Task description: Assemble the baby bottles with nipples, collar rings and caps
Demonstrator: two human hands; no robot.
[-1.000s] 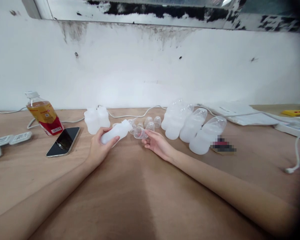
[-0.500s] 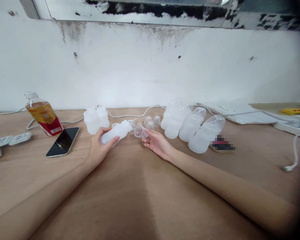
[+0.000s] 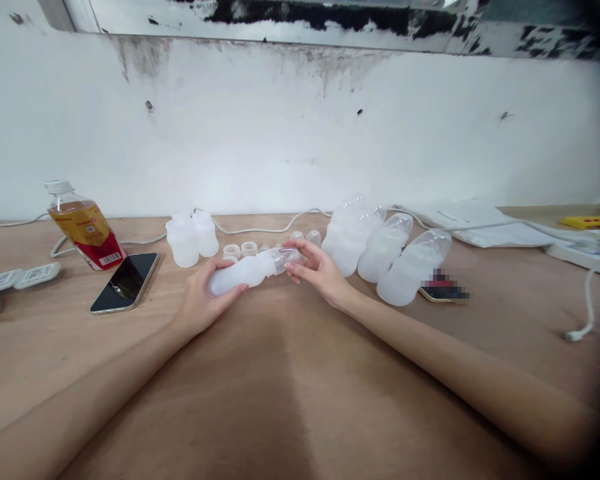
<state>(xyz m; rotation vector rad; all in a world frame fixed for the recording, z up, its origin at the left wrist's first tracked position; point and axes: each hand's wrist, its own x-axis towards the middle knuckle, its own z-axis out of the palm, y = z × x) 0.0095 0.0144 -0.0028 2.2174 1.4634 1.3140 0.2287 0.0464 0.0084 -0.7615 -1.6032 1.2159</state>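
My left hand [image 3: 205,293] is wrapped round a frosted white bottle [image 3: 243,275], which lies tilted with its neck to the right. My right hand [image 3: 315,270] grips a clear cap [image 3: 284,259] between thumb and fingers, and the cap sits over the bottle's neck end. Just behind are white rings [image 3: 249,249] and more clear domed caps [image 3: 313,237], partly hidden by my right hand. Two uncapped frosted bottles [image 3: 183,241] stand behind my left hand. Several frosted bottles with clear caps [image 3: 399,277] stand to the right of my right hand.
At the left are a drink bottle [image 3: 91,230], a phone [image 3: 125,283] and white flat cases [image 3: 37,275]. A white cable [image 3: 260,231] runs along the wall. Behind the capped bottles at the right lie a white bag [image 3: 485,227] and a partly blurred flat object [image 3: 445,290].
The clear cap has gone from beside the bottle onto its neck end. My left hand and the bottle have shifted slightly right and tipped flatter.
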